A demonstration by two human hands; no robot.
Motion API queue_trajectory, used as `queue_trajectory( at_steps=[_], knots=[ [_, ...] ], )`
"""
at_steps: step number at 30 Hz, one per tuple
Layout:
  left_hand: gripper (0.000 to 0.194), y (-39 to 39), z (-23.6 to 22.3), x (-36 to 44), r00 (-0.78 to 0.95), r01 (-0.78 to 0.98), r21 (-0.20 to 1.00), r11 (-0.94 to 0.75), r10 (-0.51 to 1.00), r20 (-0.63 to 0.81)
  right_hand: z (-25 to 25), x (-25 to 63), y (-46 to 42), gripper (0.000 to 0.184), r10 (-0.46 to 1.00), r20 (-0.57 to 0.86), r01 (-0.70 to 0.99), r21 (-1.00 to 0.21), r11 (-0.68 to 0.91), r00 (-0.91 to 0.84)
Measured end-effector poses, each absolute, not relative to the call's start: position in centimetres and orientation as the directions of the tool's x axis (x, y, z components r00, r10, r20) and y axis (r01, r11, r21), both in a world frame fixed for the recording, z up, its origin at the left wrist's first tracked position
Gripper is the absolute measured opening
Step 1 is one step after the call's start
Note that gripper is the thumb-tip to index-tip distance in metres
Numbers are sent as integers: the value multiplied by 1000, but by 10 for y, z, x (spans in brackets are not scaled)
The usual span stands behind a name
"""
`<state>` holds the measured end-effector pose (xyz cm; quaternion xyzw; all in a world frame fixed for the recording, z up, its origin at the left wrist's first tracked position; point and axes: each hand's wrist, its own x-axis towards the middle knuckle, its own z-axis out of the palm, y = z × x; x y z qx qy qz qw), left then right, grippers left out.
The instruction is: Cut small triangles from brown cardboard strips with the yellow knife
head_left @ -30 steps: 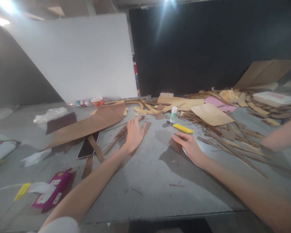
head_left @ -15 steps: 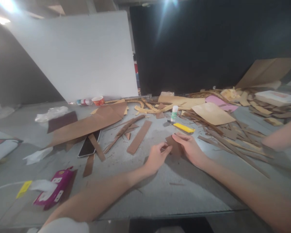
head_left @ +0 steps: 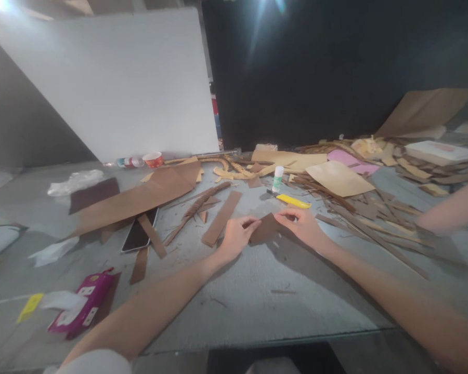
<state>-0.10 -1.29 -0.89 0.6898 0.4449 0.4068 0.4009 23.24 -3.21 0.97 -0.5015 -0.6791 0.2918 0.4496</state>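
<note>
A small brown piece of paper or card (head_left: 264,229) is held just over the table between my hands. My left hand (head_left: 237,236) pinches its left edge between thumb and fingers. At the upper right corner, my right hand (head_left: 299,224) pinches it the same way. Just beyond my right hand lies a yellow utility knife (head_left: 293,201), with a glue stick (head_left: 278,178) upright behind it. A flat brown strip (head_left: 222,218) rests to the left of my left hand. Farther left is a wrapped brown twig-like piece (head_left: 198,206).
A phone (head_left: 135,236) lies partly under brown strips at left, near a purple tissue pack (head_left: 88,304). Strips and scraps (head_left: 378,213) are heaped at right, beside another person's arm (head_left: 452,208). A white box (head_left: 442,152) and red cup (head_left: 153,159) stand farther back.
My left hand has moved left and away from my right hand, so more of the brown piece shows between them. The view has shifted slightly.
</note>
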Motion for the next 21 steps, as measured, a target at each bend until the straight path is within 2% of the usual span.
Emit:
queue_trajectory(
  at_steps=[5, 9, 14, 17, 21],
  knots=[
    [25, -12, -9, 0, 345, 280, 916, -287, 920, 183, 6, 234, -30, 30, 945, 302, 462, -826, 324, -122],
    [24, -15, -8, 0, 361, 317, 871, -375, 897, 255, 4, 233, -30, 32, 954, 286, 452, -841, 296, -93],
    [38, -26, -2, 0, 455, 441, 633, -636, 766, 454, -1, 230, -31, 34, 975, 215, 434, -875, 217, -56],
    [47, -30, -2, 0, 545, 475, 523, -708, 703, 457, -4, 227, -31, 34, 981, 183, 432, -881, 192, -62],
    [51, -30, -6, 1, 555, 516, 459, -723, 690, 464, -5, 224, -32, 34, 985, 154, 425, -889, 170, -73]
  ],
)
